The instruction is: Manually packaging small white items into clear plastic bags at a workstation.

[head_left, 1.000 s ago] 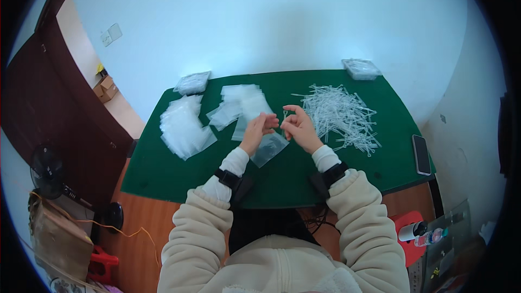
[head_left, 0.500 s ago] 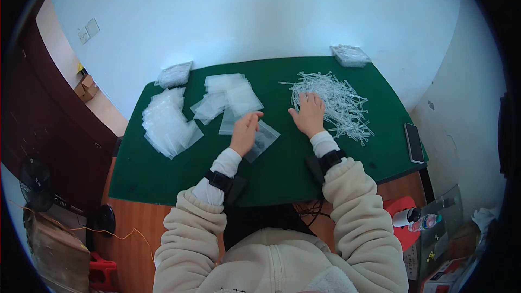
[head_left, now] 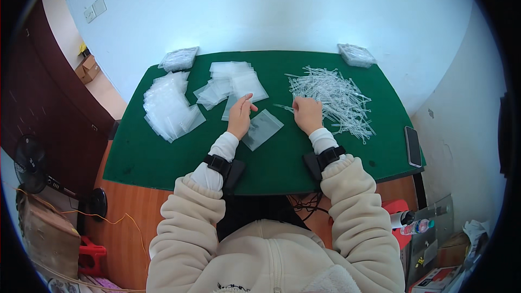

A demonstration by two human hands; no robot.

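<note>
My left hand (head_left: pixel 240 116) rests flat on the green table mat (head_left: pixel 163 154), its fingers on a small clear plastic bag (head_left: pixel 262 128) that lies in front of me. My right hand (head_left: pixel 307 113) sits at the near edge of a heap of thin clear plastic sticks (head_left: pixel 335 97) and pinches one stick (head_left: pixel 283 107) that juts left from its fingers. Loose clear bags (head_left: pixel 230 84) lie just beyond my left hand.
A stack of clear bags (head_left: pixel 169 109) sits at the left of the mat. Two clear packs lie at the far corners, one on the left (head_left: pixel 179 58) and one on the right (head_left: pixel 355 54). A dark phone (head_left: pixel 412 146) lies at the right edge. A fan (head_left: pixel 32 171) stands on the floor at left.
Both hands were together over the small bag; they parted, the bag now lies on the mat under my left hand, and my right hand reached to the stick heap and took one stick.
</note>
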